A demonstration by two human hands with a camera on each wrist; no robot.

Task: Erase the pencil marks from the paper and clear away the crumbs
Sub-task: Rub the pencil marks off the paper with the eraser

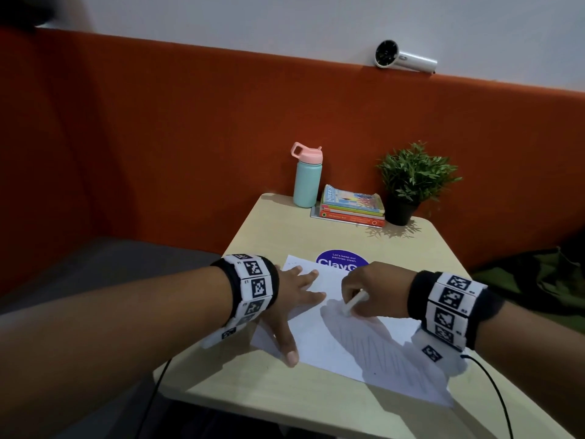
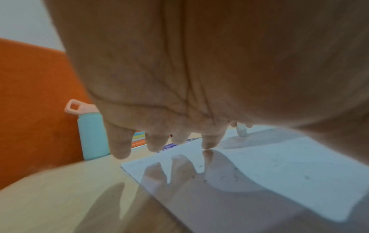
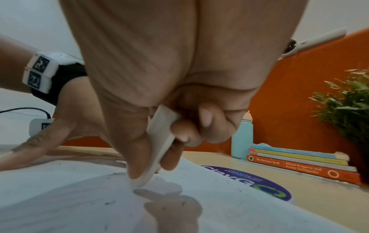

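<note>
A white sheet of paper [image 1: 329, 340] lies on the small beige table [image 1: 285, 394], with faint zigzag pencil marks [image 1: 380, 353] on its right half. My left hand [image 1: 294, 299] lies flat with spread fingers on the paper's left part, pressing it down. My right hand [image 1: 364, 289] pinches a white eraser [image 1: 353, 303] whose tip touches the paper at the upper end of the marks. In the right wrist view the eraser [image 3: 159, 141] sits between thumb and fingers, its tip on the paper [image 3: 79, 197]. Small dark crumbs [image 3: 109, 202] dot the sheet.
At the table's far edge stand a teal bottle with pink lid [image 1: 306, 179], a stack of books [image 1: 351, 206] and a potted plant [image 1: 411, 182]. A purple round sticker [image 1: 342, 259] peeks from under the paper. An orange padded wall [image 1: 158, 137] backs the table.
</note>
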